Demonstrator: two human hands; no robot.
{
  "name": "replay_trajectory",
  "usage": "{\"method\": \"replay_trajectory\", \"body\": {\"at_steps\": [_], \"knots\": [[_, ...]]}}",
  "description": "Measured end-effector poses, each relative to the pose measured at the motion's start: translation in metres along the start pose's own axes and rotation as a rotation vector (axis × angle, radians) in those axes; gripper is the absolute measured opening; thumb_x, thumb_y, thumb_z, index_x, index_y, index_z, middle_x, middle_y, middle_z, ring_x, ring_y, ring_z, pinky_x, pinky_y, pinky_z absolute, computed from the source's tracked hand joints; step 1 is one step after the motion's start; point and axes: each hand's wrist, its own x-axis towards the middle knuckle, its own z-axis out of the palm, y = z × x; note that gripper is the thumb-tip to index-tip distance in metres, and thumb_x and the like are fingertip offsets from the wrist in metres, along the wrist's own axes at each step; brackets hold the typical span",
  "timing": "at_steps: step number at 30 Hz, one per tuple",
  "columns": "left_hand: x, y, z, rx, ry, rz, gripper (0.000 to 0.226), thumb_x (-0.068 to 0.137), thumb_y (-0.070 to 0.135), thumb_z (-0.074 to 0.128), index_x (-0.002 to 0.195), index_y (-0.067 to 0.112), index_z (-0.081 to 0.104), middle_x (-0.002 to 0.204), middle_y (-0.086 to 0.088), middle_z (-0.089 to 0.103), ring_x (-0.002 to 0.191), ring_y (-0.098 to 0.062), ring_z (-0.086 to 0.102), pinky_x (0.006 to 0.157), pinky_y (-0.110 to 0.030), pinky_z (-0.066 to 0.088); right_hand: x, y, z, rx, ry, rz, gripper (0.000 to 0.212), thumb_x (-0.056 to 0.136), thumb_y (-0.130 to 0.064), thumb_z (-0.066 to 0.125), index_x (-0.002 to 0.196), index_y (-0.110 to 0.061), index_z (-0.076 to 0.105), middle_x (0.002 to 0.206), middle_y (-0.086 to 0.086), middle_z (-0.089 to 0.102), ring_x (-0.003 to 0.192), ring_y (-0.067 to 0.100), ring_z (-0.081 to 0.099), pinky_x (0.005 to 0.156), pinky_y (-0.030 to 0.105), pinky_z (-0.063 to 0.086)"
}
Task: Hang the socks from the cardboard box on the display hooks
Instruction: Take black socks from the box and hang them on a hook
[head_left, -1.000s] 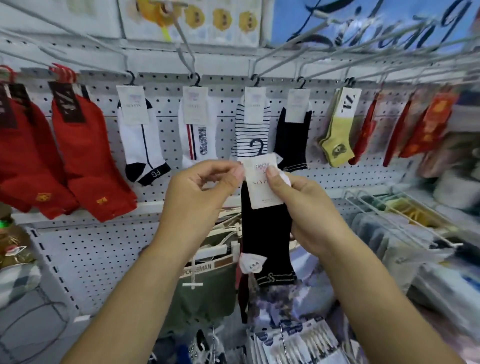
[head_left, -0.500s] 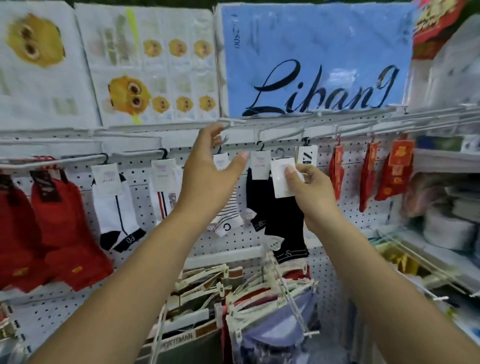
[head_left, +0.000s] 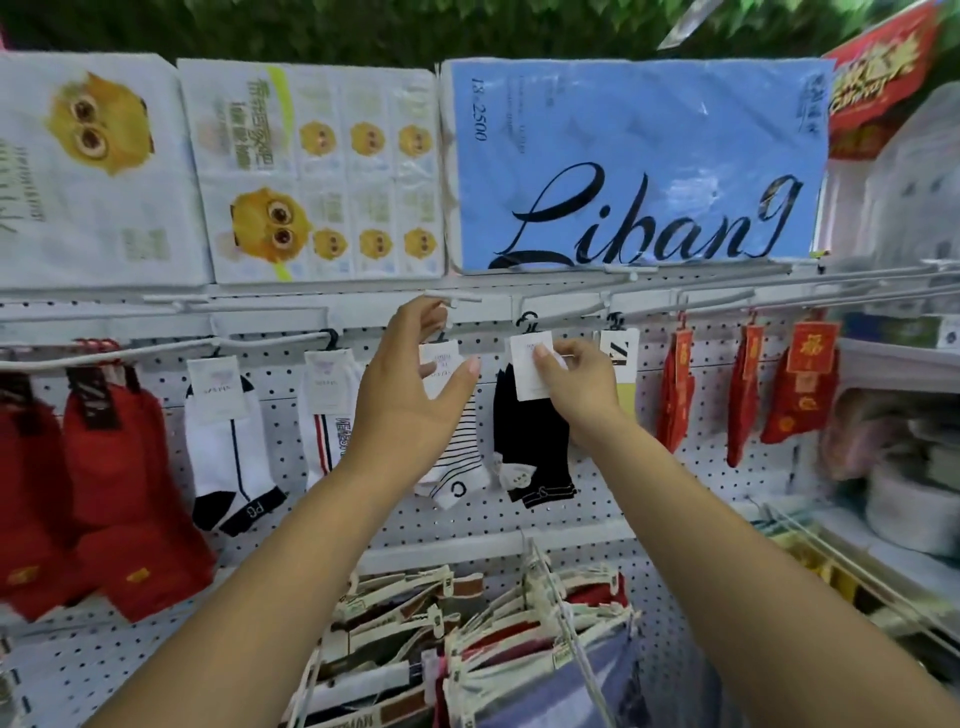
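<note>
The left hand (head_left: 410, 395) covers most of the striped sock's (head_left: 462, 452) tag and top, and its curled fingertips make it unclear whether they grip the hook (head_left: 454, 299) or only touch it. The right hand (head_left: 582, 384) hides the right edge of the black sock's (head_left: 530, 436) card and nearly all of the yellow sock (head_left: 626, 400) behind it. Print on the cards is too small to read, the red socks (head_left: 104, 467) are cut by the left edge, and the goods on the right shelf (head_left: 909, 467) are blurred.
</note>
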Motion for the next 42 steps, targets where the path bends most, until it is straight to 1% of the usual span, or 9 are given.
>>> {"method": "replay_trajectory", "body": {"at_steps": [7, 15, 19, 22, 30, 34, 37, 40, 42], "knots": [[0.0, -0.001, -0.004, 0.066, -0.035, 0.013, 0.047, 0.094, 0.024, 0.071, 0.134, 0.03, 0.045, 0.139, 0.017, 0.052, 0.125, 0.01, 0.047, 0.097, -0.022, 0.051, 0.016, 0.012, 0.005, -0.073, -0.036, 0.054, 0.034, 0.092, -0.043, 0.067, 0.114, -0.016, 0.067, 0.114, 0.009, 0.066, 0.101, 0.028, 0.067, 0.093, 0.047, 0.056], [0.002, -0.001, -0.007, 0.153, -0.078, -0.005, 0.052, 0.094, 0.027, 0.071, 0.136, 0.032, 0.04, 0.141, 0.02, 0.05, 0.12, -0.005, 0.055, 0.086, -0.006, 0.044, 0.017, 0.013, 0.001, -0.118, -0.062, 0.044, 0.033, 0.088, -0.049, 0.069, 0.107, -0.022, 0.07, 0.105, 0.006, 0.07, 0.096, 0.026, 0.069, 0.091, 0.047, 0.057], [0.003, -0.001, -0.01, 0.131, -0.097, 0.009, 0.054, 0.094, 0.024, 0.072, 0.137, 0.029, 0.041, 0.142, 0.016, 0.051, 0.129, 0.0, 0.05, 0.103, -0.033, 0.052, 0.007, 0.009, -0.006, -0.184, -0.03, -0.01, 0.034, 0.096, -0.038, 0.064, 0.121, -0.015, 0.07, 0.109, 0.001, 0.07, 0.103, 0.022, 0.065, 0.094, 0.038, 0.053], [0.003, -0.001, -0.014, 0.079, -0.123, -0.021, 0.058, 0.094, 0.023, 0.072, 0.142, 0.029, 0.04, 0.145, 0.018, 0.049, 0.135, 0.004, 0.046, 0.111, -0.039, 0.046, -0.009, 0.009, -0.014, -0.22, -0.001, -0.052, 0.038, 0.099, -0.033, 0.061, 0.131, -0.014, 0.062, 0.114, 0.001, 0.066, 0.101, 0.015, 0.059, 0.09, 0.029, 0.047], [-0.038, 0.009, -0.031, 0.121, -0.161, -0.074, 0.059, 0.098, 0.032, 0.066, 0.151, 0.037, 0.04, 0.152, 0.021, 0.045, 0.142, 0.003, 0.039, 0.116, -0.025, 0.03, -0.078, -0.003, -0.03, -0.335, -0.037, -0.228, 0.036, 0.098, -0.034, 0.062, 0.13, -0.017, 0.065, 0.127, -0.002, 0.066, 0.116, 0.013, 0.058, 0.102, 0.033, 0.048], [-0.07, 0.011, -0.049, 0.178, -0.173, -0.102, 0.054, 0.098, 0.04, 0.062, 0.148, 0.038, 0.043, 0.152, 0.021, 0.045, 0.133, 0.009, 0.035, 0.11, -0.021, 0.028, -0.131, -0.008, -0.037, -0.439, -0.101, -0.407, 0.034, 0.098, -0.031, 0.063, 0.129, -0.017, 0.067, 0.127, -0.003, 0.067, 0.12, 0.011, 0.056, 0.099, 0.021, 0.042], [-0.1, 0.01, -0.069, 0.193, -0.161, -0.124, 0.051, 0.099, 0.039, 0.063, 0.147, 0.038, 0.046, 0.145, 0.027, 0.045, 0.126, 0.016, 0.033, 0.103, -0.008, 0.026, -0.172, -0.008, -0.034, -0.49, -0.192, -0.477, 0.039, 0.098, -0.035, 0.063, 0.133, -0.018, 0.064, 0.13, -0.002, 0.066, 0.124, 0.014, 0.056, 0.103, 0.029, 0.046], [-0.145, 0.002, -0.098, 0.209, -0.164, -0.185, 0.05, 0.099, 0.039, 0.061, 0.147, 0.037, 0.047, 0.149, 0.02, 0.046, 0.134, 0.009, 0.035, 0.109, -0.015, 0.027, -0.223, -0.008, -0.022, -0.476, -0.279, -0.448, 0.044, 0.098, -0.033, 0.063, 0.139, -0.019, 0.057, 0.135, -0.002, 0.062, 0.125, 0.017, 0.055, 0.105, 0.038, 0.048], [-0.183, -0.007, -0.126, 0.229, -0.162, -0.245, 0.049, 0.099, 0.039, 0.062, 0.146, 0.036, 0.048, 0.148, 0.021, 0.046, 0.133, 0.009, 0.036, 0.106, -0.01, 0.026, -0.263, -0.008, -0.007, -0.448, -0.342, -0.415, 0.047, 0.097, -0.033, 0.064, 0.141, -0.02, 0.054, 0.136, -0.002, 0.06, 0.126, 0.017, 0.055, 0.105, 0.038, 0.047]]}}
